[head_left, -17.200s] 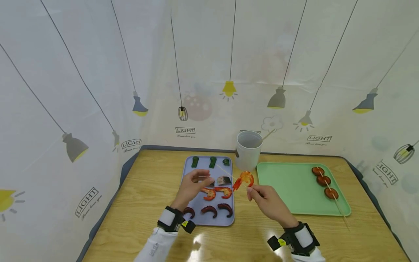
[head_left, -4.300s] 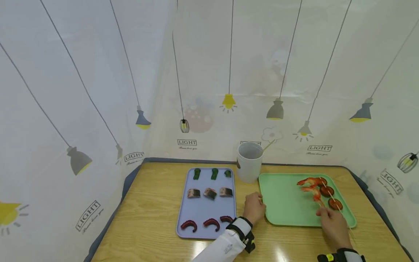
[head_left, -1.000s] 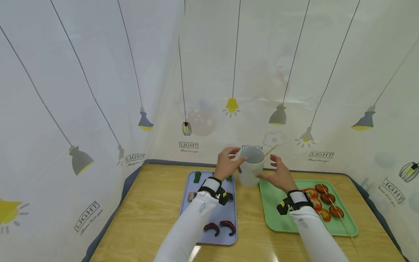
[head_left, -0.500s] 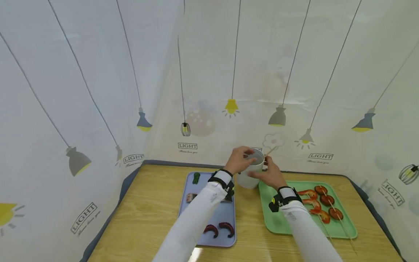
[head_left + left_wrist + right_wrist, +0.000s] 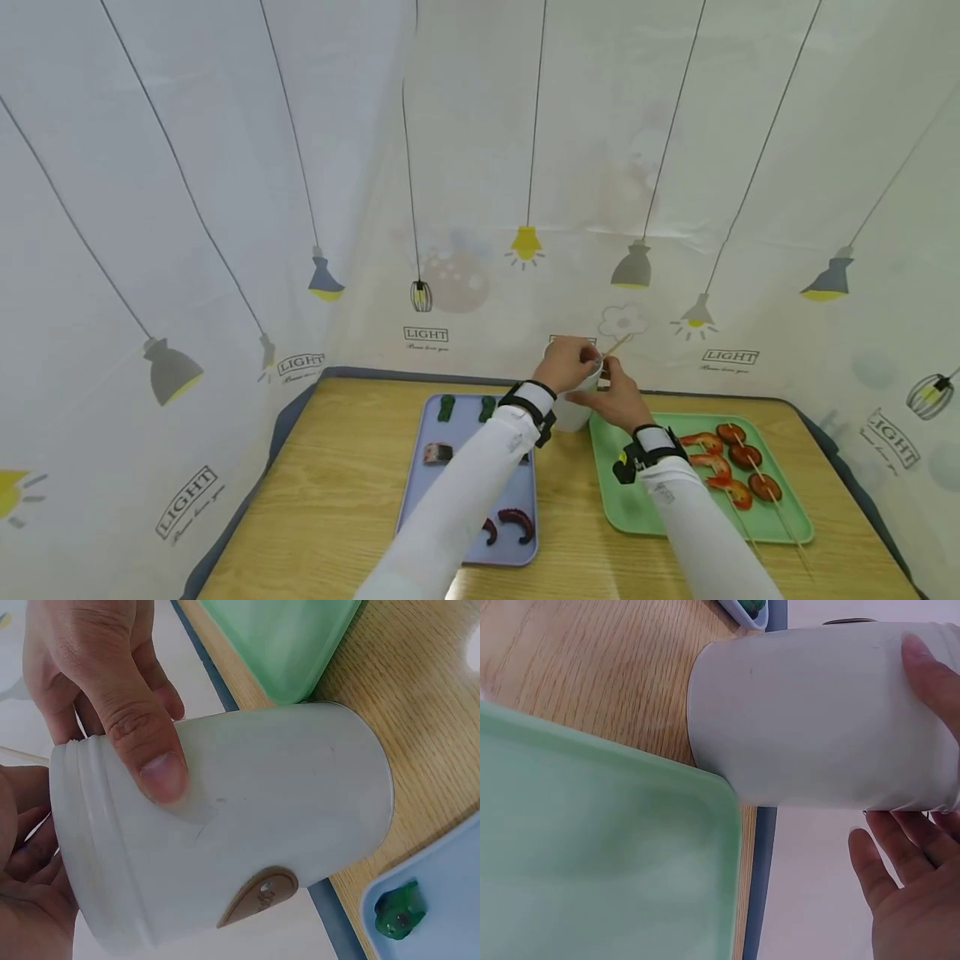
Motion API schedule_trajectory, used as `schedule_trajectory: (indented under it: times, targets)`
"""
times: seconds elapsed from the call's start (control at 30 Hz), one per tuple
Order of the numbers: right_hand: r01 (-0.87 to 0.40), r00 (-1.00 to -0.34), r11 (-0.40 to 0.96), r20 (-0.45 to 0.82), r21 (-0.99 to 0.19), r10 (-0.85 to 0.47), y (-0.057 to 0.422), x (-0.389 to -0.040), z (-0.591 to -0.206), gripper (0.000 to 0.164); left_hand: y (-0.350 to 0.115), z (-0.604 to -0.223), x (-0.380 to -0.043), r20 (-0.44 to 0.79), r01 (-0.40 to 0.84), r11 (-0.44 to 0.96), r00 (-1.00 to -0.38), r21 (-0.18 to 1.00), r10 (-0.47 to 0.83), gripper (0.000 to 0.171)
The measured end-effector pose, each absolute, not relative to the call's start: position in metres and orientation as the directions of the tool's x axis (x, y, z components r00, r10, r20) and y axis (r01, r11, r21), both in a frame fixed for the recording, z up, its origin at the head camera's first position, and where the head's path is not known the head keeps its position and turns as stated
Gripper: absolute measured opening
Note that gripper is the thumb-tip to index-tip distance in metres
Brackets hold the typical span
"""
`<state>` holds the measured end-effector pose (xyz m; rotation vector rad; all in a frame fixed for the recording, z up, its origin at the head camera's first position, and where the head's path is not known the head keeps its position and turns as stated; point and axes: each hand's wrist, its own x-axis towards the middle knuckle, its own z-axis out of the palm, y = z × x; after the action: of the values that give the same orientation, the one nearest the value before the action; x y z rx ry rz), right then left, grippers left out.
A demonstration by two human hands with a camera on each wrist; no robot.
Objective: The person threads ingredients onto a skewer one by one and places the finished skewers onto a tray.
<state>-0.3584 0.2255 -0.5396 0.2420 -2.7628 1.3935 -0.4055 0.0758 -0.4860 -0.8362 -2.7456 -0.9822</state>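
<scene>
From where I stand, both of the person's arms stretch forward over the worktop (image 5: 322,483) and angle inward to meet at the white cup (image 5: 573,414), which sits between the blue tray (image 5: 465,429) and the green tray (image 5: 626,479). The left forearm, in its white sleeve (image 5: 450,504), slants across the blue tray. Its wrist is bent downward, so the left hand (image 5: 566,365) drops over the cup's mouth with fingers bent. I cannot tell whether that grip pinches anything, since the tips are hidden.

The right hand (image 5: 622,403) comes in from the other side, its grip bracketing the cup: thumb flat against the front, fingers round the far right side, close under the rim. A thin stick (image 5: 617,342) leans out of the cup beside those fingers; whether they touch it I cannot see. The right forearm passes over the green tray's near edge, near the shrimp (image 5: 739,495) and the brown slices (image 5: 745,456).
</scene>
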Motion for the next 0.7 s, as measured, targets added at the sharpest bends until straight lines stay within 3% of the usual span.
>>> schedule_trajectory:
  times: [0.37,0.7]
  targets:
    - [-0.193,-0.981,0.611,0.143,-0.767,-0.130,0.2256,-0.3570,-0.5394,0.088,0.0851,-0.4896,-0.4034,0.332,0.549,0.662,-0.836,0.510,0.437,0.009]
    - [-0.194,-0.981,0.601,0.142,-0.775,-0.134,0.2273,-0.3602,-0.5444,0.096,0.0815,-0.4876,-0.4004,0.333,0.563,0.651,-0.826,0.509,0.455,0.012]
